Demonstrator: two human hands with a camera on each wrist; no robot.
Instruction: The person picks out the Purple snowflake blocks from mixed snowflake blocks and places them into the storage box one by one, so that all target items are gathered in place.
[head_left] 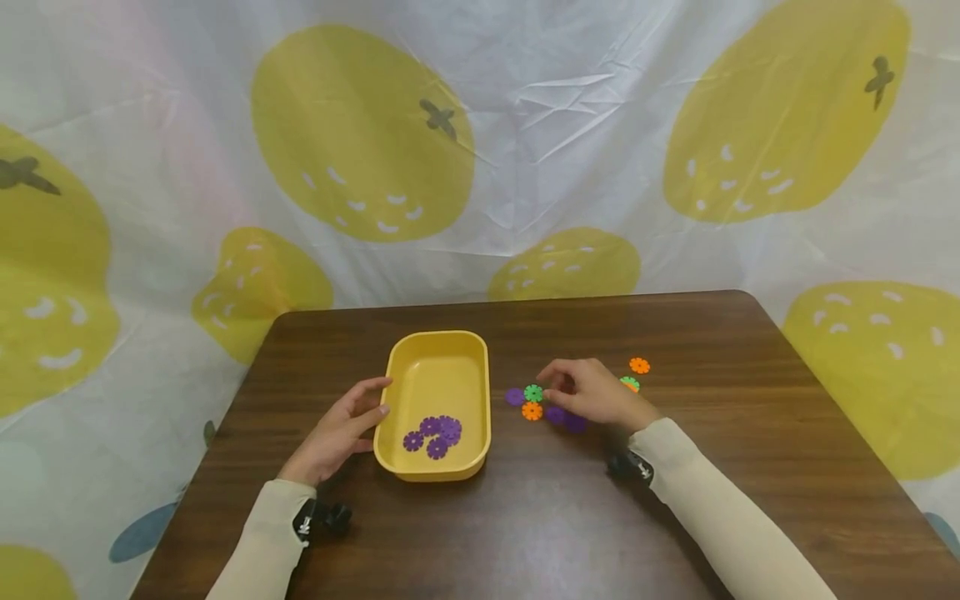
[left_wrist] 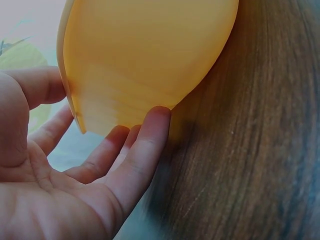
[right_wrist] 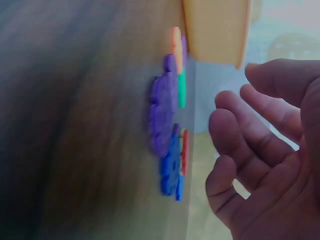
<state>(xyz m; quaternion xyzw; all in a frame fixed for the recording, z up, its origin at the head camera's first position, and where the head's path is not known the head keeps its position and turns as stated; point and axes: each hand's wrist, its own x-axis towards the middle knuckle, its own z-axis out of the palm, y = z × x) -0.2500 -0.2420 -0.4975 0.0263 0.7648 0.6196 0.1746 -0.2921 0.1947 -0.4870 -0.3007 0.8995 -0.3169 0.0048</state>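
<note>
A yellow plastic tub [head_left: 483,383] stands on the table, with several purple snowflake-shaped plastic discs [head_left: 437,448] lying inside its near end. My left hand [head_left: 335,431] holds the tub's left side; in the left wrist view its fingertips [left_wrist: 157,117] rest against the outer wall and rim. Over a loose group of discs to the right hovers my right hand [head_left: 592,392], fingers loosely bent with nothing between them. Beside its fingertips lie a green disc [head_left: 533,393], an orange disc [head_left: 532,411] and a purple disc [head_left: 514,397]. More purple discs [head_left: 575,422] lie partly under that hand.
Farther right on the brown wooden table [head_left: 705,333] sit an orange disc [head_left: 639,365] and a green disc [head_left: 630,382] overlapped by something orange. A fruit-patterned curtain [head_left: 555,167] hangs behind the table's far edge.
</note>
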